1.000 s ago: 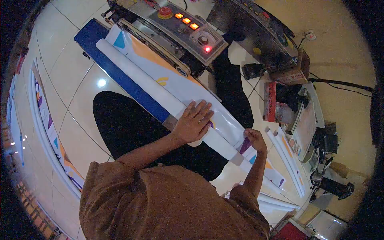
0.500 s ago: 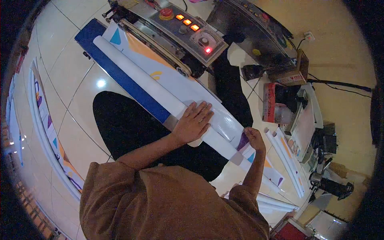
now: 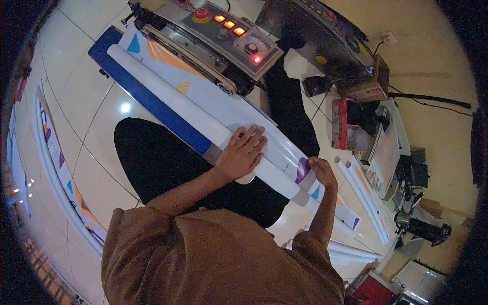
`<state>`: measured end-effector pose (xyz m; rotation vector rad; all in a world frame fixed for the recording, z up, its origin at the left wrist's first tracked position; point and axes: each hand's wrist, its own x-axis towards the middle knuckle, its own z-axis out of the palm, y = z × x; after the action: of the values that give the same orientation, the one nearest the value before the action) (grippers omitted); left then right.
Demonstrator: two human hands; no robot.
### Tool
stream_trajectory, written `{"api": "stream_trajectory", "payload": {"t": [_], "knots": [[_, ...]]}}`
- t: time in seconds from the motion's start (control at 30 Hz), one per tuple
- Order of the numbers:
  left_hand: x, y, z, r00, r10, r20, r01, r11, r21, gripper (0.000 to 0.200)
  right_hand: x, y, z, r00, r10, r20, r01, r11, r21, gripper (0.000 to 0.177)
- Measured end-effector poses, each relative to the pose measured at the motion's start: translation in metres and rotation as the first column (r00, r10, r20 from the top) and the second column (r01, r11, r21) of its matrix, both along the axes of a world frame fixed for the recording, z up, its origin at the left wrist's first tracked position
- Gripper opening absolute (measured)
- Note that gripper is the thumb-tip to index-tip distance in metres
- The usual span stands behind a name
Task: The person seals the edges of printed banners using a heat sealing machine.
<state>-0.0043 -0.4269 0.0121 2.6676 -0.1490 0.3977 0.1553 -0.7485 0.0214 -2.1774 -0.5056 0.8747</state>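
A white printed banner sheet [image 3: 223,104] with orange, teal and purple shapes lies slantwise in front of me, its near side curled into a long white roll [image 3: 168,96]. My left hand [image 3: 242,155] rests flat on the roll, fingers spread. At the sheet's right part, my right hand [image 3: 322,172] pinches its edge beside a purple patch [image 3: 303,170]; the fingertips are partly hidden. Under the roll runs a long blue strip [image 3: 152,104]. Along the sheet's far edge stands a machine [image 3: 231,35] with lit orange switches, a dial and a red button [image 3: 202,15].
Another dark machine [image 3: 315,35] stands behind. Rolled printed sheets [image 3: 363,198] lie on the tiled floor at right, with more rolls [image 3: 66,178] at left. A red box [image 3: 340,127] and a cardboard box [image 3: 373,84] sit near the wall. My dark-clothed legs [image 3: 152,162] flank the strip.
The view has shifted slightly. More of the purple patch shows beside my right hand, which still pinches the sheet. My left hand stays flat on the roll.
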Motion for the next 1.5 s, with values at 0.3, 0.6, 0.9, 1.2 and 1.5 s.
{"api": "stream_trajectory", "payload": {"t": [0.3,0.6,0.9,1.2,1.5], "knots": [[0.0,-0.001,-0.001,1.0,0.0,0.008,0.0,1.0,0.013,0.047,-0.001,0.003,0.005,1.0,0.021,0.018,-0.021,1.0,-0.009,0.029],[0.0,0.0,0.0,1.0,-0.003,-0.007,0.004,1.0,0.025,0.046,-0.006,0.0,0.012,0.998,0.042,-0.047,-0.051,0.976,-0.213,0.027],[0.009,0.001,0.019,0.998,0.035,-0.047,-0.038,0.997,-0.073,0.053,0.011,0.005,-0.004,0.963,0.059,-0.264,-0.038,0.996,0.085,0.016],[0.017,-0.001,0.017,0.993,0.091,-0.069,-0.092,0.996,-0.01,0.063,0.003,0.004,-0.007,0.989,0.058,-0.134,-0.051,0.997,0.053,0.025],[0.026,0.004,0.019,0.982,0.153,-0.109,-0.156,0.987,-0.025,0.068,-0.007,-0.01,0.008,0.998,-0.03,0.054,0.03,1.0,0.001,0.022]]}}
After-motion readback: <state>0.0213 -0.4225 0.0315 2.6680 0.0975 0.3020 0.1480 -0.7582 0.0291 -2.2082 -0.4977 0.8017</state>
